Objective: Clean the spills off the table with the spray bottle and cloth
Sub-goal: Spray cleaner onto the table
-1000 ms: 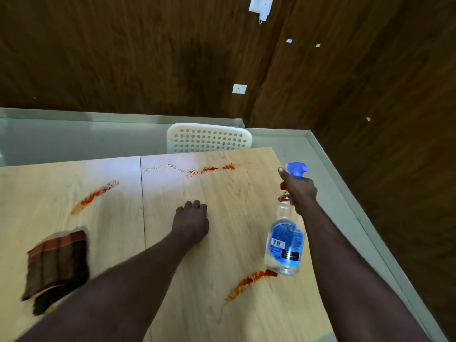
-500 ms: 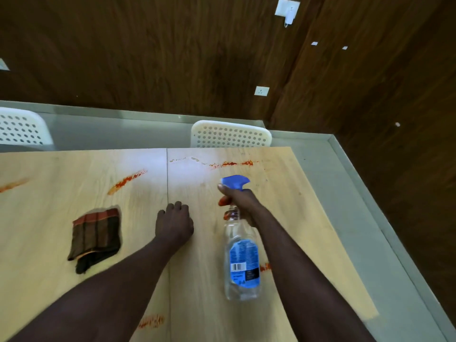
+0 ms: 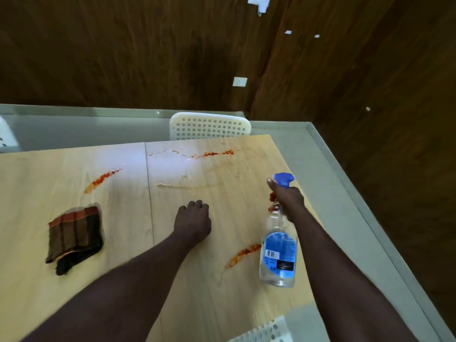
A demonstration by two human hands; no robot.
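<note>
Spray bottle in hand over the streaked desk, cloth waiting.

Nearest me, my right hand (image 3: 287, 197) has its grip closed round the neck of the spray bottle (image 3: 278, 253), which hangs tilted near the desk's (image 3: 123, 280) right edge, just beside a red spill (image 3: 243, 254); it looks light, nearly empty, rigid and slick plastic, so I judge the neck under the blue trigger the safest hold. My left hand (image 3: 193, 222) rests mid-desk, grip curled loosely, holding nothing. The folded cloth (image 3: 74, 236) lies toward the left edge, soft and limp, best pinched by its top fold. Farther off, one spill (image 3: 102, 180) lies beyond the cloth, another (image 3: 213, 153) along the far edge.
</note>
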